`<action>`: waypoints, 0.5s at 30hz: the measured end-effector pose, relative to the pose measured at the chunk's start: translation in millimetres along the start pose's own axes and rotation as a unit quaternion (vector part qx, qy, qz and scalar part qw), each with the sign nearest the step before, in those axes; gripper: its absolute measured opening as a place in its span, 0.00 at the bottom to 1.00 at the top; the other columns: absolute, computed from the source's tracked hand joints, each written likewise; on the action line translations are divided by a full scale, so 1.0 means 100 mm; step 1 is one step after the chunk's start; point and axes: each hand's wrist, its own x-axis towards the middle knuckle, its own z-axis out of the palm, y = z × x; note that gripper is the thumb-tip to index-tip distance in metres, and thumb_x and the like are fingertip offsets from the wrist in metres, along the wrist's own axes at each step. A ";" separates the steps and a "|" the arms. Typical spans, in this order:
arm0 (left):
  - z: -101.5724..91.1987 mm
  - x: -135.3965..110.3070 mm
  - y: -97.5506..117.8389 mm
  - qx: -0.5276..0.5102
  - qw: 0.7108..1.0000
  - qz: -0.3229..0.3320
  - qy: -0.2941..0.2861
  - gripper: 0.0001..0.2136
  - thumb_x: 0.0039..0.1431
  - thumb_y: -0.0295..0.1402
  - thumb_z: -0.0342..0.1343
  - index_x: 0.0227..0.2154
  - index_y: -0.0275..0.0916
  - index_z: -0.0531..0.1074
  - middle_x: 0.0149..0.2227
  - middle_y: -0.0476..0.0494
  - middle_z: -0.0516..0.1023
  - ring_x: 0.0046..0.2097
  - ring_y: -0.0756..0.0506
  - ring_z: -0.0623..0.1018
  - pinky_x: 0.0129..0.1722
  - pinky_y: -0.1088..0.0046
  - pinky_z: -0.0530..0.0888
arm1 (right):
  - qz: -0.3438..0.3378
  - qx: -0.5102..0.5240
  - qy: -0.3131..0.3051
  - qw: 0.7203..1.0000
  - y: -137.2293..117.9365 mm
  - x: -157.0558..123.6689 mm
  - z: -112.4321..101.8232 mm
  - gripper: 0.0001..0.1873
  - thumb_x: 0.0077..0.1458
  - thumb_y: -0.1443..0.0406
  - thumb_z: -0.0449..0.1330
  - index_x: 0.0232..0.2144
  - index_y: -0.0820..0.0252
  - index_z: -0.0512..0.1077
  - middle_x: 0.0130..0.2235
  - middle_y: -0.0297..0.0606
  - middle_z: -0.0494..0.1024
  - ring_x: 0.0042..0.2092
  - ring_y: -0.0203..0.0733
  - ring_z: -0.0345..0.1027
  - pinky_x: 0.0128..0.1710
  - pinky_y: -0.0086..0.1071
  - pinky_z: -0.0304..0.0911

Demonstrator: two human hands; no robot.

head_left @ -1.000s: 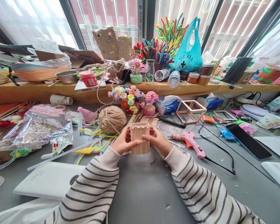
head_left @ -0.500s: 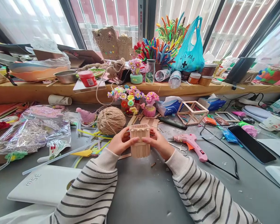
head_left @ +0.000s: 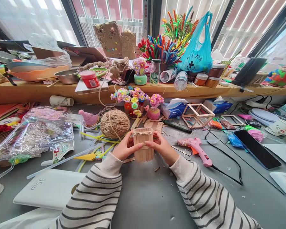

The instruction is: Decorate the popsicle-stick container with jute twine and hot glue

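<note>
Between my two hands is a small wooden-stick container (head_left: 143, 153), upright, with a twine-like trim along its top edge. My left hand (head_left: 125, 147) grips its left side, thumb across the front. From the right, my right hand (head_left: 164, 148) holds it the same way, the thumbs nearly meeting on the front wall. The fingers behind it are partly hidden. A ball of jute twine (head_left: 115, 124) lies just beyond my left hand. To the right of my right hand are scissors (head_left: 184, 153) and a pink glue gun (head_left: 198, 149) with a black cord.
A phone (head_left: 257, 149) lies at the right, a white box (head_left: 49, 187) at the left front. Behind the hands stand crocheted flowers (head_left: 154, 101), a wooden stick frame (head_left: 198, 115) and a dark pen-like tool (head_left: 177, 126). Jars and a blue bag (head_left: 197, 54) line the wooden ledge.
The camera view has shifted slightly. Both hands keep their hold on the stick container, which stays in nearly the same place.
</note>
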 end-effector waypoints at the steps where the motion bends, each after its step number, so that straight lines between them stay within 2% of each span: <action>1: 0.00 0.00 -0.01 0.001 1.000 0.000 0.012 0.34 0.40 0.42 0.65 0.49 0.35 0.58 0.46 0.33 0.75 0.49 0.37 0.74 0.46 0.63 0.72 | -0.006 -0.009 0.005 1.000 0.01 0.01 0.00 0.32 0.41 0.54 0.65 0.47 0.59 0.62 0.50 0.46 0.69 0.48 0.44 0.67 0.49 0.40 0.62; 4: 0.02 0.01 -0.05 -0.006 0.998 0.000 0.056 0.34 0.39 0.42 0.65 0.48 0.34 0.59 0.45 0.33 0.75 0.46 0.37 0.76 0.43 0.62 0.73 | -0.038 -0.042 0.035 0.998 0.03 0.03 -0.01 0.29 0.43 0.52 0.62 0.45 0.59 0.63 0.48 0.46 0.71 0.47 0.44 0.68 0.47 0.40 0.64; 7: 0.03 0.00 -0.09 -0.029 0.995 -0.006 0.096 0.35 0.36 0.42 0.67 0.48 0.34 0.60 0.40 0.35 0.77 0.43 0.37 0.77 0.41 0.62 0.74 | -0.100 -0.092 0.078 0.988 0.02 0.02 -0.05 0.23 0.48 0.51 0.58 0.43 0.58 0.65 0.43 0.43 0.72 0.44 0.43 0.69 0.42 0.38 0.67; 10: 0.04 0.00 -0.12 -0.056 0.989 -0.007 0.134 0.35 0.34 0.43 0.67 0.47 0.35 0.62 0.38 0.37 0.78 0.42 0.37 0.77 0.41 0.61 0.73 | -0.184 -0.157 0.108 0.964 -0.01 -0.03 -0.07 0.15 0.52 0.56 0.56 0.39 0.57 0.68 0.40 0.41 0.71 0.42 0.41 0.68 0.39 0.35 0.67; 15: 0.04 0.01 -0.18 -0.056 0.985 -0.009 0.162 0.36 0.32 0.46 0.67 0.45 0.36 0.63 0.38 0.38 0.78 0.41 0.37 0.77 0.42 0.60 0.73 | -0.304 -0.259 0.088 0.912 -0.03 -0.11 -0.04 0.10 0.52 0.65 0.55 0.38 0.57 0.71 0.38 0.40 0.73 0.40 0.40 0.68 0.37 0.33 0.67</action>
